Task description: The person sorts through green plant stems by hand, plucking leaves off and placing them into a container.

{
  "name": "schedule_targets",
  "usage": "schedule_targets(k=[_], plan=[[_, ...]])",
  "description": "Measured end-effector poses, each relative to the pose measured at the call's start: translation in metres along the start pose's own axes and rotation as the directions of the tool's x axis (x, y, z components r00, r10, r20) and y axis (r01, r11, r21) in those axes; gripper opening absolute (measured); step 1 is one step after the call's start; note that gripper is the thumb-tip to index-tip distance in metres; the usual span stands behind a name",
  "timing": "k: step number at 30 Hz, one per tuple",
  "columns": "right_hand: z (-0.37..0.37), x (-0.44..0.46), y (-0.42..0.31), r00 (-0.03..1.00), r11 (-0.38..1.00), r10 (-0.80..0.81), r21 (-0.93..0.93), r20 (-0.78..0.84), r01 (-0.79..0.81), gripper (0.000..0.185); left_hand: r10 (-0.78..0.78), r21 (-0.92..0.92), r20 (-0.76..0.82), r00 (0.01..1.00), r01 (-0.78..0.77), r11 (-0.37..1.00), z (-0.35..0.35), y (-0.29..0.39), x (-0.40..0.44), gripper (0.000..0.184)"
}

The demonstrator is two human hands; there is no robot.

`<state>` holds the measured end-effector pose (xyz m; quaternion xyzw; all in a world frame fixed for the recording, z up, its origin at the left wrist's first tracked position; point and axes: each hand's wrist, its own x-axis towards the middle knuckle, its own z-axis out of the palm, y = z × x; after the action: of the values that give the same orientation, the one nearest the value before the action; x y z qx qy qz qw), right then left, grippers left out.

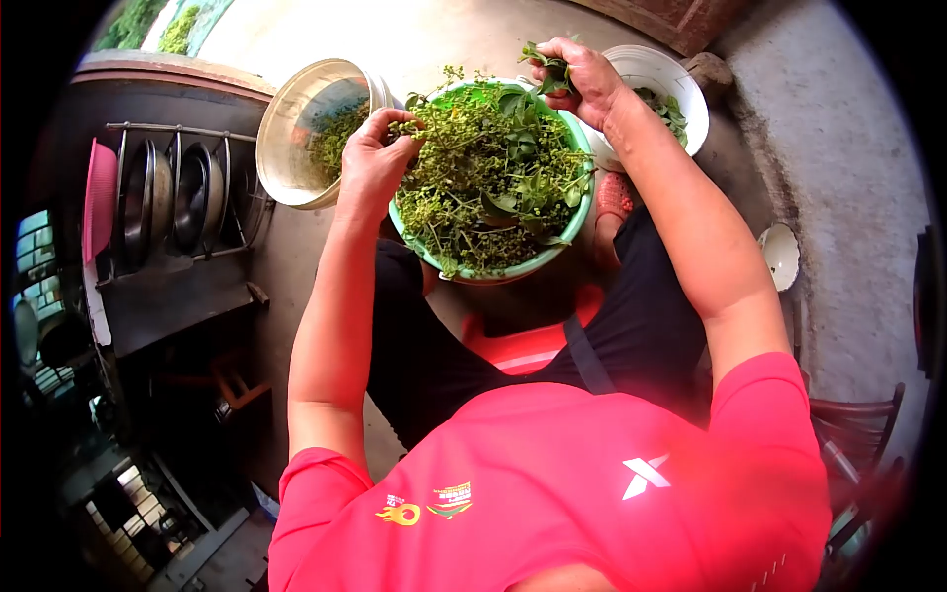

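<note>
A green basin (582,212) heaped with green berry clusters and some leaves (483,187) stands in front of my knees. At its upper left edge, my left hand (380,148) pinches a small berry sprig (406,128). My right hand (584,81) is closed around several dark green leaves (550,71), above the basin's upper right rim. Left of the basin, a tilted whitish bucket (286,148) holds more green clusters. To the right, partly behind my right forearm, is a white bucket (695,104) with leaves inside.
A metal rack (178,128) with pans and a pink basket (101,197) stands at the left. A white bowl (779,259) lies on the right near the wall. Part of a red stool (518,347) shows between my legs. A chair (858,434) is at the lower right.
</note>
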<state>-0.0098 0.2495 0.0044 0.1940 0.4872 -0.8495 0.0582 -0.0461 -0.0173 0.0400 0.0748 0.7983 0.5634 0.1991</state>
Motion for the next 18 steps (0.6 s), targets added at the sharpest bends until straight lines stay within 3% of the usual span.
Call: schedule_targets(k=[3, 5, 10, 12, 14, 16, 18], plan=[[0.005, -0.003, 0.001, 1.000, 1.000, 0.009, -0.016, 0.025, -0.009, 0.019, -0.072, -0.164, -0.024, 0.997, 0.067, 0.984, -0.005, 0.000, -0.012, 0.014], [0.010, -0.007, 0.001, 0.999, 1.000, 0.009, -0.012, 0.049, -0.008, 0.020, -0.077, -0.494, -0.018, 0.997, 0.059, 0.867, -0.005, -0.008, -0.016, 0.015], [0.000, -0.005, 0.002, 0.964, 0.997, -0.006, 0.076, 0.267, -0.015, 0.016, -0.108, -0.668, -0.023, 0.994, 0.065, 0.741, -0.010, -0.014, -0.024, 0.018], [0.006, -0.011, 0.000, 0.941, 0.995, -0.026, 0.101, 0.337, -0.009, 0.014, -0.042, -0.791, 0.050, 0.998, 0.065, 0.609, -0.013, -0.019, -0.026, 0.015], [0.021, -0.030, -0.004, 0.961, 0.998, 0.060, 0.006, 0.271, -0.064, 0.011, -0.070, -0.818, 0.057, 0.996, 0.087, 0.568, -0.018, -0.031, -0.017, 0.013], [0.024, -0.034, 0.003, 0.918, 0.993, 0.113, -0.065, 0.380, -0.096, 0.013, -0.226, -0.854, 0.038, 0.973, 0.150, 0.499, -0.018, -0.036, -0.013, 0.011], [0.034, -0.040, 0.013, 0.893, 0.991, 0.117, -0.110, 0.434, -0.076, 0.019, -0.214, -0.856, 0.055, 0.975, 0.157, 0.493, -0.019, -0.042, -0.010, 0.012]])
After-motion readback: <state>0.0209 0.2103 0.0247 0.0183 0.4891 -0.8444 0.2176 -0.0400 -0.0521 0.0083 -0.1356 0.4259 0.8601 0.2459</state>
